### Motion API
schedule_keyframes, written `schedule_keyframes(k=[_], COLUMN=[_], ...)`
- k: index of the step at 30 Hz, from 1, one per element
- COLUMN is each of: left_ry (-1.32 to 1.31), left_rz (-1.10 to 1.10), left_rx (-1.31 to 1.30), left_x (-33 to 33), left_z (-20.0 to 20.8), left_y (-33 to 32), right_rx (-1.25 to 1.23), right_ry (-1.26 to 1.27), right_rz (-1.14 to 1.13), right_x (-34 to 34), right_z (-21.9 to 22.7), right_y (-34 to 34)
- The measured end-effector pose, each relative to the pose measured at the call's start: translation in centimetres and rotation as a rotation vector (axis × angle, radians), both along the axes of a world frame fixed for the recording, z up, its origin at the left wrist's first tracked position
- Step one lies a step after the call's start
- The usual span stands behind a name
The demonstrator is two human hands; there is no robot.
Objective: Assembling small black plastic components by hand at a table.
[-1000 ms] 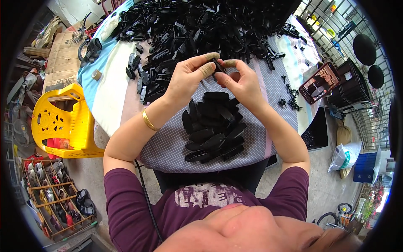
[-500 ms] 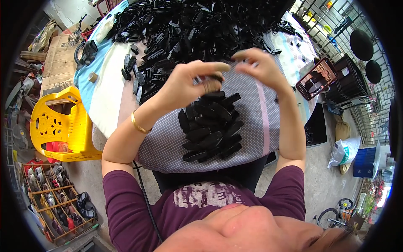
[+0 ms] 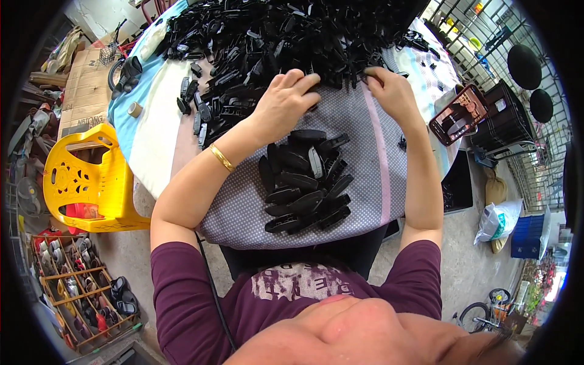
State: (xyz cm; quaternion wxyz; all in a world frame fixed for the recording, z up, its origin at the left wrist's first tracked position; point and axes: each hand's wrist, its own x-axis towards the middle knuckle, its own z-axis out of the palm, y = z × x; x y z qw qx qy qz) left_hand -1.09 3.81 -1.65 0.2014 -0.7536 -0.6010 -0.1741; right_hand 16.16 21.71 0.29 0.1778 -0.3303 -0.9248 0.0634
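A big heap of black, elongated plastic pieces (image 3: 274, 42) covers the far part of the table. My left hand (image 3: 285, 103) is at the heap's near edge, fingers bent, with a dark bit of a black plastic piece showing under the fingertips. To its right, my right hand (image 3: 392, 94) touches the heap's edge with curled thumb and forefinger; what lies between them is too small to make out. Nearer my body, a smaller stack of similar long black pieces (image 3: 298, 182) lies in overlapping rows, one with a pale shiny top. Neither hand touches this stack.
A patterned cloth (image 3: 359, 201) covers the round table. A phone (image 3: 459, 114) stands at the right edge, and a small beige cup (image 3: 134, 109) at the left. Beyond the table are a yellow chair (image 3: 91, 176), a shoe rack (image 3: 76, 292) and a blue crate (image 3: 528, 236).
Both hands have moved away from above the smaller stack to the big heap's edge, the right one slightly rightward. A pale-topped piece now shows on the stack.
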Motion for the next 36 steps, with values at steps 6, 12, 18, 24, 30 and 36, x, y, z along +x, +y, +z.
schedule_keyframes(k=[6,12,18,24,30,36], left_ry=[-1.568,-1.618,-1.577,-1.683,-1.735,-1.604], left_rz=[-0.157,-0.163,-0.112,-0.162,-0.239,-0.266], left_rx=[-0.156,-0.158,-0.217,-0.117,-0.126,-0.122], left_x=[-0.1,0.7,0.9,1.8,1.1,1.3], left_z=[0.5,1.2,1.3,0.9,1.7,2.3], left_y=[-0.5,-1.2,-1.6,-1.7,-2.0,-2.7], right_rx=[-0.807,-0.600,-0.482,-0.008,-0.629,-0.376], right_ry=[0.575,0.643,0.668,0.694,0.563,0.416], right_rz=[0.469,0.477,0.527,0.535,0.441,0.541], right_x=[-2.0,-2.4,-2.4,-2.9,-2.3,-2.1], right_z=[0.7,-0.2,-0.5,-1.0,-0.6,-0.4], right_y=[-7.3,-8.3,-8.4,-9.3,-8.3,-9.4])
